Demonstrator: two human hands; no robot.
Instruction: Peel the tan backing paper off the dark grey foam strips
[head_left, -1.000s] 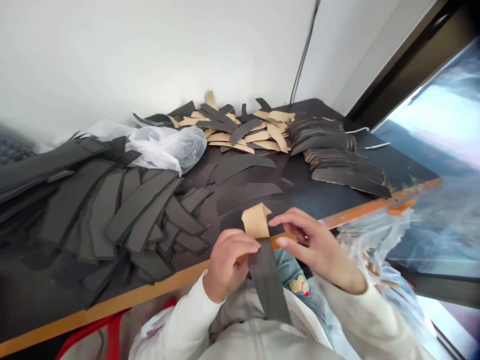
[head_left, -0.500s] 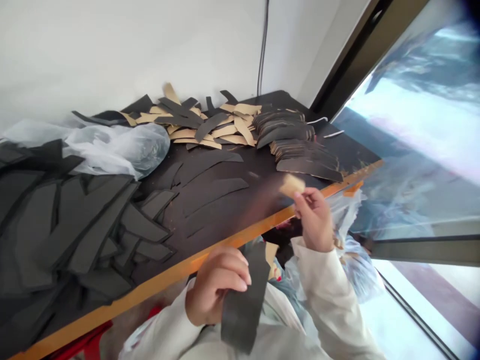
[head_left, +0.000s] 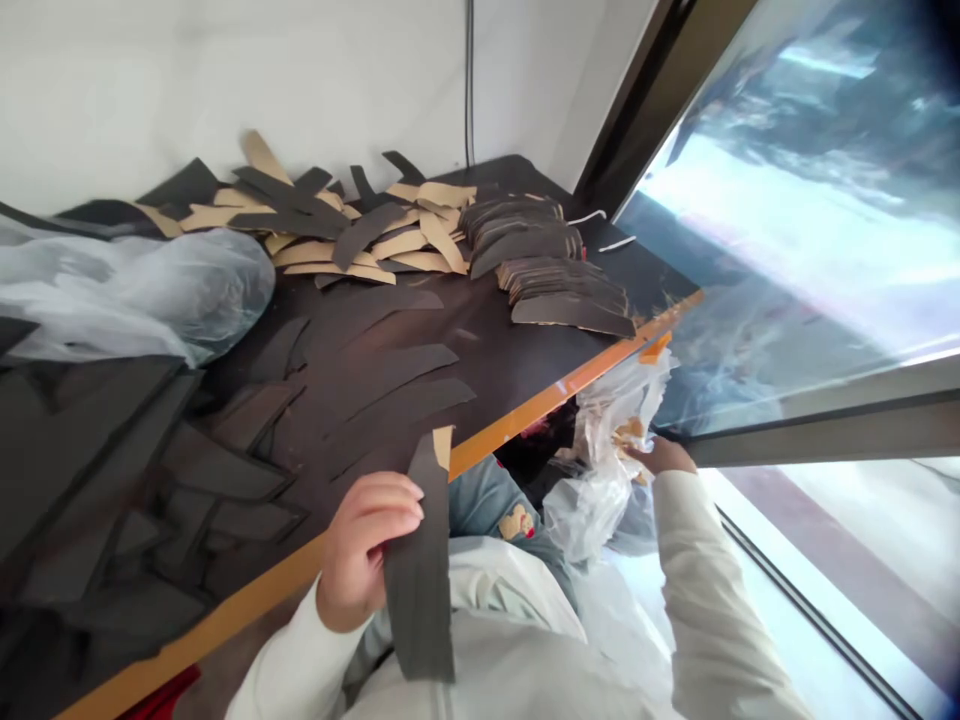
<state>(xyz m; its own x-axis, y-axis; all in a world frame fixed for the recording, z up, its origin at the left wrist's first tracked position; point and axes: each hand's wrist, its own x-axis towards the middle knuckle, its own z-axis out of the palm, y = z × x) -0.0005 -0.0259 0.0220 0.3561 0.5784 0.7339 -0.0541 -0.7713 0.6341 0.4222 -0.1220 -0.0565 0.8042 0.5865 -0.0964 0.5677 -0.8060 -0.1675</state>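
My left hand is closed around a dark grey curved strip, held upright above my lap. Pale tan backing shows at the strip's top corner. At the right, my right hand is at the mouth of a clear plastic bag hanging below the table edge. Tan scraps show through the bag beside that hand. Its fingers are mostly hidden, so whether they grip anything is unclear.
Dark strips cover the left of the black table. Behind lie mixed tan and dark strips, with neat stacks at the right. A crumpled plastic bag sits far left. A glass door borders the right side.
My right hand has moved right and down from above the table edge to the hanging bag; the small tan piece it held is no longer visible in it. My left hand still holds the strip.
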